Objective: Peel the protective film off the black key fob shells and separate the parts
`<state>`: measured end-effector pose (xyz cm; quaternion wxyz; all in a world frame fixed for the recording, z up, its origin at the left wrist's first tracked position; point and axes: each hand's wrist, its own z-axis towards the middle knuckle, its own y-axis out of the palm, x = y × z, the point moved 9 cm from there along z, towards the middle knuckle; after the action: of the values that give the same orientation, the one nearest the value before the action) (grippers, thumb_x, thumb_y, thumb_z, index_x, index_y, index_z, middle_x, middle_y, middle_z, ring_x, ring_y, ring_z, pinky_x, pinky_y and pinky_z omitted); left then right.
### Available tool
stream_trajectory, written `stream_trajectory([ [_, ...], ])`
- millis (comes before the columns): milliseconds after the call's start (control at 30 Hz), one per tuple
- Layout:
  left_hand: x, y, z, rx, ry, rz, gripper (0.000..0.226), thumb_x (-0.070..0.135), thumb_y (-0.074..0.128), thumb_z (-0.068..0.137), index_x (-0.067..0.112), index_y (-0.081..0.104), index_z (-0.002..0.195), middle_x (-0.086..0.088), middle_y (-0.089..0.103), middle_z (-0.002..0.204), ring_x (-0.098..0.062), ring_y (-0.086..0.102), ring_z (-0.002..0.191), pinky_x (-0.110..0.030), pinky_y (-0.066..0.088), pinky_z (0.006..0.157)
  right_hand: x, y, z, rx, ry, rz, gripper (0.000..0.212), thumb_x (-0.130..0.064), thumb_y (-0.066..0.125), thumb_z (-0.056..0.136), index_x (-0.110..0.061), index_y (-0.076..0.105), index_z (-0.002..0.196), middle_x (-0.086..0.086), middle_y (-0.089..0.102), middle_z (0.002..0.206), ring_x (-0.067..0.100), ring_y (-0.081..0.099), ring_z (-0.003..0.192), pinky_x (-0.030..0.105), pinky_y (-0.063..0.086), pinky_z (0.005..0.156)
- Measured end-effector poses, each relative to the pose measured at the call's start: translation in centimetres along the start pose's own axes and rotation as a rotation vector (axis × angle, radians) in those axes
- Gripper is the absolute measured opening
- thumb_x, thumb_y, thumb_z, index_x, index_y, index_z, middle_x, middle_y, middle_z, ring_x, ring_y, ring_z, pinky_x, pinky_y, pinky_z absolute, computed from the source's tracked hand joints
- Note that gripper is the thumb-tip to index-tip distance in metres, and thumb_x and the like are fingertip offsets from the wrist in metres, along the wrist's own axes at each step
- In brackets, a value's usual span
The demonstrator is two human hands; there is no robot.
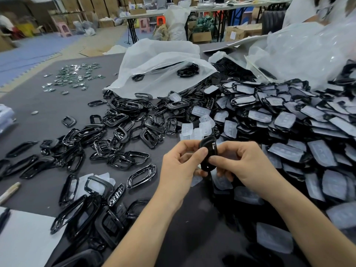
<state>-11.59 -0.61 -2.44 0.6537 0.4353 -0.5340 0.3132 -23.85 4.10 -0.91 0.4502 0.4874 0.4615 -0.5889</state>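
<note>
A: What can't be made out?

B: The middle of the black key fob shell (210, 145) is covered by two thumbs. Whether any film is on it cannot be told. Near 6 o'clock the dark table (38, 105) blurs, and the parts lying there lose their outlines.

A: And what is cut off?

B: The heap of film-covered shells (300, 130) at 3 o'clock runs off the right edge. At 7 o'clock a white sheet (25, 237) is cropped by the corner.

A: Where is the shell, and which way does it lie?

B: It is held above the table, just below the middle of the view. Its long axis runs close to 12-to-6, its rounded end up toward 12, and it is turned partly edge-on.

A: The hands?

B: They are together. The person's left hand (178, 166) pinches the shell from 9 o'clock and the right hand (245, 164) from 3 o'clock, thumbs in front and fingers curled behind.

A: Around them?

B: Loose clear films (194, 130) lie just beyond the shell. Black frames (119, 135) spread toward 9 and 10 o'clock. A white plastic bag (158, 60) sits at 12, and small shiny pieces (75, 76) at 11.
</note>
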Motion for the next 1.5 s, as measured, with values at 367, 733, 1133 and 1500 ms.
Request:
stream_trajectory([
  [367, 0.2, 0.0, 0.2, -0.007, 0.006, -0.06, 0.006, 0.005, 0.059, 0.092, 0.006, 0.064, 0.093, 0.005, 0.066, 0.07, -0.006, 0.056, 0.058, -0.018, 0.048, 0.049, 0.9, 0.6, 0.0, -0.016, 0.088, 0.142, 0.024, -0.031, 0.075, 0.065, -0.012, 0.075, 0.079, 0.027, 0.064, 0.07, 0.028, 0.051, 0.053, 0.024, 0.043, 0.042],
  [733, 0.4, 0.3, -0.1, 0.009, 0.011, 0.027, 0.013, 0.0, 0.057, 0.092, 0.01, 0.064, 0.089, 0.006, 0.069, 0.069, -0.005, 0.064, 0.06, -0.017, 0.05, 0.053, 0.9, 0.5, 0.0, 0.043, 0.109, 0.228, 0.022, -0.023, 0.071, 0.063, -0.005, 0.071, 0.076, 0.012, 0.066, 0.066, 0.011, 0.053, 0.045, 0.018, 0.04, 0.04],
  [1133, 4.2, 0.9, -1.3, 0.033, 0.465, 0.521, 0.036, 0.002, 0.06, 0.092, 0.033, 0.063, 0.11, 0.006, 0.054, 0.124, -0.002, 0.06, 0.092, -0.016, 0.051, 0.072, 1.0, 0.2, -0.1, 0.076, 0.158, 0.366, 0.008, -0.021, 0.071, 0.065, -0.013, 0.074, 0.065, 0.004, 0.063, 0.06, 0.008, 0.052, 0.045, 0.016, 0.042, 0.042],
  [1500, 4.6, 1.7, -2.2, 0.066, 0.648, 0.672, 0.025, 0.004, 0.065, 0.084, 0.015, 0.071, 0.105, 0.02, 0.067, 0.106, -0.001, 0.066, 0.1, -0.017, 0.044, 0.099, 0.3, 0.7, -0.3, 0.01, 0.198, 0.472, 0.028, -0.029, 0.059, 0.081, -0.012, 0.073, 0.065, 0.006, 0.062, 0.063, 0.012, 0.054, 0.05, 0.019, 0.043, 0.045],
])
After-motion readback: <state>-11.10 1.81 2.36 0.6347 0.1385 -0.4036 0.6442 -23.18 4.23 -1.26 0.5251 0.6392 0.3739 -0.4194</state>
